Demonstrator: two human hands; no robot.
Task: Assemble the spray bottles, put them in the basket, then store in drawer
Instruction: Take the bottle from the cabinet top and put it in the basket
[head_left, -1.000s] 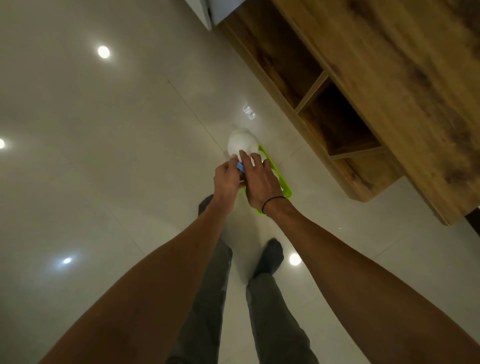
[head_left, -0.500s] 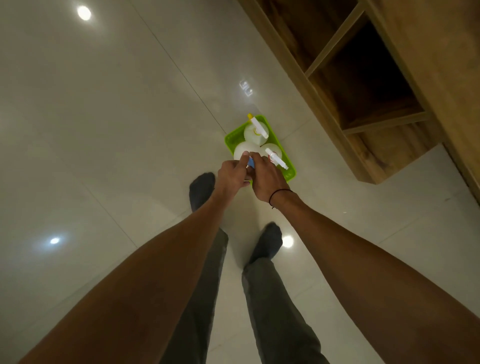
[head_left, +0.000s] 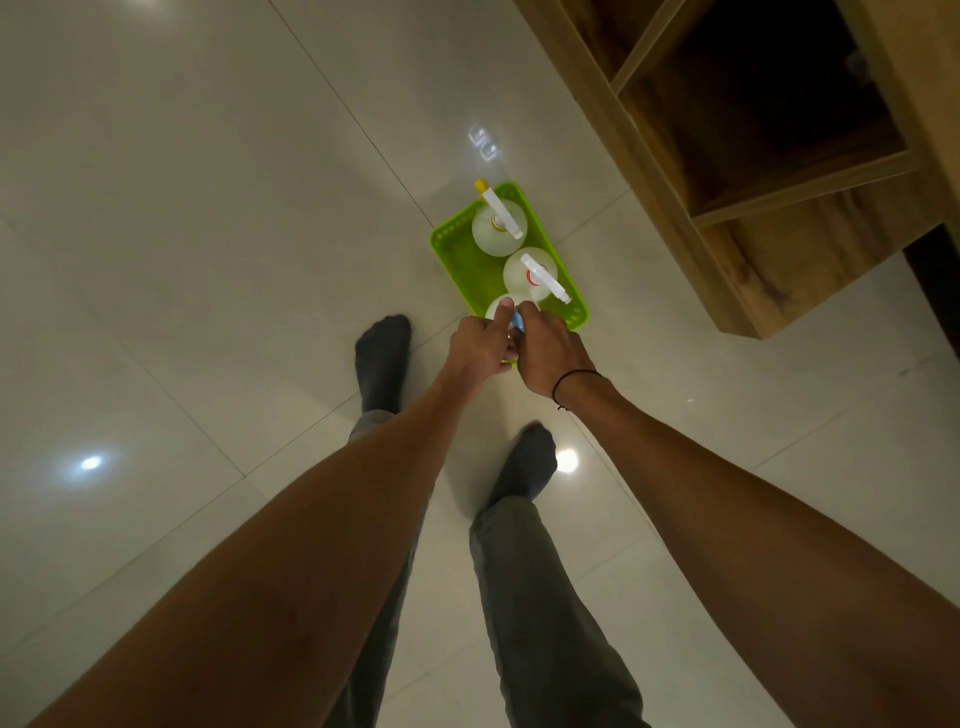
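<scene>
Basket: a lime-green plastic basket (head_left: 457, 254) sits on the tiled floor (head_left: 208, 208), upper centre of the frame, just beside a wooden cabinet (head_left: 769, 270) with open compartments.
Bottles in place: a yellow-tipped spray bottle (head_left: 500, 228) stands at the far end; a red-collared spray bottle (head_left: 530, 273) stands mid-basket.
Third bottle: a blue-headed spray bottle (head_left: 501, 304) is at the near end, mostly hidden.
Left hand: the left hand (head_left: 480, 348) is wrapped on the blue-headed bottle's top, forefinger out.
Right hand: the right hand (head_left: 550, 348) is closed around the same head.
Handling: probably light, stiff, smooth plastic; top-heavy, so easily tipped.
Hold: the neck under the trigger looks safest; lift the basket by both long rims.
</scene>
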